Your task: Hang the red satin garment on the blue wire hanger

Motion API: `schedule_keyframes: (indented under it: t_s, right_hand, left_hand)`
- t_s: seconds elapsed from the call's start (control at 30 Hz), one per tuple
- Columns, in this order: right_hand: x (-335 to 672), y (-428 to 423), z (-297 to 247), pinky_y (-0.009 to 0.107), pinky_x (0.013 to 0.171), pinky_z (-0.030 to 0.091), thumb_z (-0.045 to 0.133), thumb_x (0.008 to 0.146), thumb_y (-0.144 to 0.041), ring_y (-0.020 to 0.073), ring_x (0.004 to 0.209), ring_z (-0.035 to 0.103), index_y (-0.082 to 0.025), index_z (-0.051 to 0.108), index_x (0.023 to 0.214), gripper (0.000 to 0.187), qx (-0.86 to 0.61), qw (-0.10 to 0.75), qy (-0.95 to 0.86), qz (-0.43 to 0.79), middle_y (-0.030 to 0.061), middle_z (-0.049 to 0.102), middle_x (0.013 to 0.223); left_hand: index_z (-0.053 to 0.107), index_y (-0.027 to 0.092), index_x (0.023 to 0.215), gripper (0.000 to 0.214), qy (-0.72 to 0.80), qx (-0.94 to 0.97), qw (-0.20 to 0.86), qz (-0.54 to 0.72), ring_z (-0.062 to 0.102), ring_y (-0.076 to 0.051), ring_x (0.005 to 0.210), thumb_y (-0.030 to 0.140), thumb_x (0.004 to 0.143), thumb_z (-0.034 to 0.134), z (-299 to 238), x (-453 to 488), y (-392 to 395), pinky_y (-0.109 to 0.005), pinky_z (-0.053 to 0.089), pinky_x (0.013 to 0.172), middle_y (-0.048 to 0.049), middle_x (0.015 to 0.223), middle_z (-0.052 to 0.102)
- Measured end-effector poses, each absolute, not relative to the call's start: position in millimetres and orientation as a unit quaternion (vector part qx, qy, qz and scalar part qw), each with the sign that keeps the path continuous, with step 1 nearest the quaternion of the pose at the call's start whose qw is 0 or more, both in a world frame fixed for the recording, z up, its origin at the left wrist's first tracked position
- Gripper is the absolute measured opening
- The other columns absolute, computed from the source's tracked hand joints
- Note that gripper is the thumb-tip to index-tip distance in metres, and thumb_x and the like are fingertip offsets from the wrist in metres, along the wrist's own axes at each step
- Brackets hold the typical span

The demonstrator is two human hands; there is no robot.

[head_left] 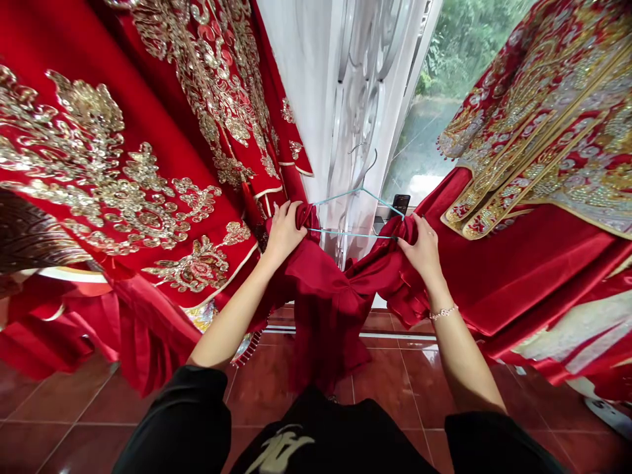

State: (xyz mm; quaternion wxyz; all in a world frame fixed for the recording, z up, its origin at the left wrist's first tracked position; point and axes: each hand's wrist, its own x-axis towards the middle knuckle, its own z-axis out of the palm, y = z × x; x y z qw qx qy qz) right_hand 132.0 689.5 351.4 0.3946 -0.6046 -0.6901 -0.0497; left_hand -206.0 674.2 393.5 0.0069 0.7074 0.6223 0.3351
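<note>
A dark red satin dress (330, 289) hangs from a thin light-blue wire hanger (362, 189) in front of me, its skirt reaching down toward the floor. At the dress's left shoulder, my left hand (286, 230) is closed around gathered cloth by the hanger's end. My right hand (419, 247), with a bracelet at the wrist, grips the other shoulder in the same way. The hanger's bar shows between my hands, and its hook points up, held by nothing I can see. Folds of cloth hide some of my fingertips.
Red garments with gold sequin embroidery (197, 263) hang close on the left. Another beaded red and gold outfit (538, 145) hangs on the right. Behind are a white metal grille (380, 118), a window (444, 85) and a phone (400, 203). Red tiles (385, 375) cover the floor.
</note>
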Motion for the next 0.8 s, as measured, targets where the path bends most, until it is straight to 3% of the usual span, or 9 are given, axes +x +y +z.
schedule_keyframes:
  t_s: [0.2,0.43,0.53,0.67,0.8]
  right_hand:
    - [120.8,686.1,347.9,0.061,0.111,0.034,0.057,0.078,-0.022,0.0369,0.140,0.035,-0.017,0.041,0.145,0.069,-0.650,0.393,-0.643,-0.092,0.0199,0.043,0.151]
    - [103.8,695.0,359.0,0.067,0.105,0.036,0.051,0.079,-0.014,0.0462,0.137,0.037,-0.011,0.046,0.138,0.060,-0.696,0.373,-0.606,-0.098,0.0267,0.044,0.147]
    - [101.9,701.4,371.7,0.067,0.100,0.039,0.047,0.079,-0.010,0.0461,0.130,0.045,-0.010,0.050,0.135,0.056,-0.703,0.362,-0.605,-0.095,0.0282,0.052,0.137]
    - [109.9,698.4,389.7,0.056,0.087,0.047,0.040,0.083,-0.007,0.0397,0.106,0.061,-0.011,0.055,0.131,0.050,-0.717,0.323,-0.613,-0.077,0.0251,0.064,0.110]
    - [126.2,691.8,400.2,0.046,0.082,0.046,0.044,0.084,-0.010,0.0349,0.095,0.064,-0.012,0.063,0.120,0.041,-0.742,0.302,-0.594,-0.078,0.0203,0.067,0.096]
  left_hand:
    - [0.047,0.020,0.141,0.062,0.642,0.697,-0.005,0.320,0.051,-0.030,0.135,0.014,0.080,0.054,399.7,-204.8,671.9,-0.043,0.048,0.110,-0.0116,0.152,0.044]
    - [0.029,0.017,0.155,0.070,0.708,0.667,-0.098,0.209,0.063,-0.038,0.116,0.008,0.087,0.040,400.9,-184.1,672.1,-0.049,0.056,0.092,-0.0225,0.151,0.042]
    - [0.027,0.017,0.157,0.071,0.711,0.675,-0.110,0.164,0.067,-0.038,0.108,0.005,0.088,0.034,406.6,-180.9,672.7,-0.051,0.055,0.089,-0.0260,0.150,0.042]
    - [0.042,0.014,0.149,0.064,0.694,0.693,-0.105,0.163,0.067,-0.040,0.108,0.005,0.085,0.038,421.6,-195.3,668.4,-0.053,0.054,0.090,-0.0242,0.135,0.055]
    - [0.064,0.018,0.125,0.050,0.660,0.714,-0.073,0.222,0.063,-0.033,0.115,0.006,0.081,0.046,435.2,-222.5,666.6,-0.045,0.052,0.096,-0.0142,0.123,0.066]
